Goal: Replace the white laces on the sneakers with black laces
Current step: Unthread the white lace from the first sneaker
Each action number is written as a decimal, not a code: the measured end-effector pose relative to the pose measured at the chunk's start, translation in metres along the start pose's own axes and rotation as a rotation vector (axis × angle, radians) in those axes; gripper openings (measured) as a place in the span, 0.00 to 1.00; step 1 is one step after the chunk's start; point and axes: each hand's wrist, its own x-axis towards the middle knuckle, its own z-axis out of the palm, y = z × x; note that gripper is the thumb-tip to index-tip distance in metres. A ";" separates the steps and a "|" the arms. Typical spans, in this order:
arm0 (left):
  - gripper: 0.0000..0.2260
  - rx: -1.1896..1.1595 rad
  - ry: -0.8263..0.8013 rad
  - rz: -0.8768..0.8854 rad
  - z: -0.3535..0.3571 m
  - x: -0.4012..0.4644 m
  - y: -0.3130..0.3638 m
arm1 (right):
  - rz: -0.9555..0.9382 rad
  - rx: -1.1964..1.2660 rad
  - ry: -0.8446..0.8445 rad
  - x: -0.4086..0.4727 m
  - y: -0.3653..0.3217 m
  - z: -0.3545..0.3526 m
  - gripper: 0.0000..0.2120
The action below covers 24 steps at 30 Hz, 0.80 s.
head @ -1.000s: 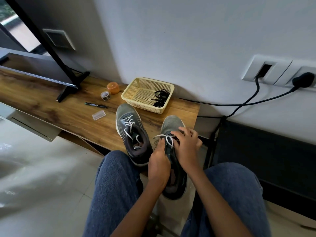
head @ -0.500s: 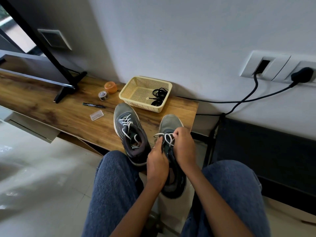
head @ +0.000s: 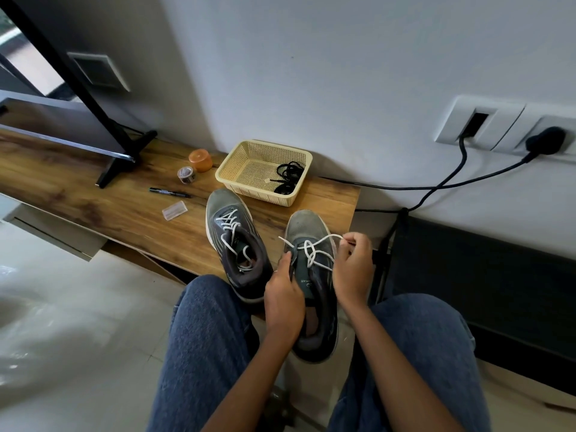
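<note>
Here the right hand [head: 353,269] pinches the limp white lace [head: 314,249]; the left hand [head: 283,299] grips the sneaker [head: 311,275] beside its tongue, where it stays steady.

Soft, even daylight, moderately bright — source seems to lie up and left of the left hand [head: 284,302], where a window strip [head: 12,42] glows overexposed. Pale glare on the floor tiles [head: 62,307] left of that hand, smeared and blurry. Basket [head: 237,182] beyond the hands casts a faint shadow onto the wall. Wide-angle bending at the edges — wall sockets [head: 498,126] up and right of the right hand [head: 353,263] tilt. Centre is sharp.
</note>
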 end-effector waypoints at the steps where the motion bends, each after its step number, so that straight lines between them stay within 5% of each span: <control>1: 0.22 0.008 -0.008 0.004 -0.001 0.000 0.001 | -0.115 -0.114 -0.036 0.000 0.001 0.001 0.07; 6: 0.21 0.045 -0.034 0.066 -0.003 -0.003 0.003 | -0.381 -0.454 -0.257 -0.003 0.003 0.010 0.10; 13: 0.22 0.078 -0.053 0.049 -0.001 -0.001 0.001 | -0.418 -0.417 -0.195 -0.005 0.005 0.011 0.05; 19: 0.22 0.033 -0.044 0.008 -0.002 -0.001 0.003 | -0.377 -0.372 -0.179 -0.007 -0.002 0.012 0.04; 24: 0.23 -0.015 0.002 -0.048 0.000 0.000 0.005 | -0.148 -0.105 -0.085 -0.006 0.003 0.011 0.05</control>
